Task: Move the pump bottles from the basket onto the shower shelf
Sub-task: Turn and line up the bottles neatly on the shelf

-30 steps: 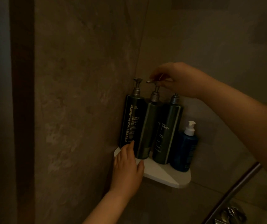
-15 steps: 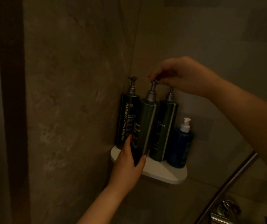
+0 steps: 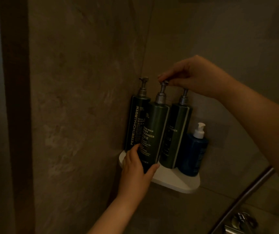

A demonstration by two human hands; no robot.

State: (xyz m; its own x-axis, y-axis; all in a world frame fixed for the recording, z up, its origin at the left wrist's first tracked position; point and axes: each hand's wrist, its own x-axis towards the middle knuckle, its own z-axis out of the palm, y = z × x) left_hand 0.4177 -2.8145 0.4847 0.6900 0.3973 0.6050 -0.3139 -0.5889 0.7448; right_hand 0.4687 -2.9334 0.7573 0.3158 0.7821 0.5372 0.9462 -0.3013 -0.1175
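Observation:
Three tall dark green pump bottles stand in a row on a white corner shelf (image 3: 174, 181). The shampoo bottle (image 3: 135, 122) is at the left against the wall, the body cleanser bottle (image 3: 154, 132) in the middle, the conditioner bottle (image 3: 175, 132) at the right. My left hand (image 3: 137, 169) grips the base of the body cleanser bottle, thumb on its front. My right hand (image 3: 191, 76) pinches that bottle's metal pump head from above and hides the top of the conditioner pump. The basket is out of view.
A small blue bottle with a white pump (image 3: 194, 149) stands at the shelf's right end. Stone walls meet in the corner behind the bottles. A metal rail (image 3: 246, 196) slants up at the lower right above a chrome fitting (image 3: 241, 222).
The middle bottle has turned so its label faces me. My left hand has climbed from the shelf edge onto the bottle's base. My right hand stays on the pump head.

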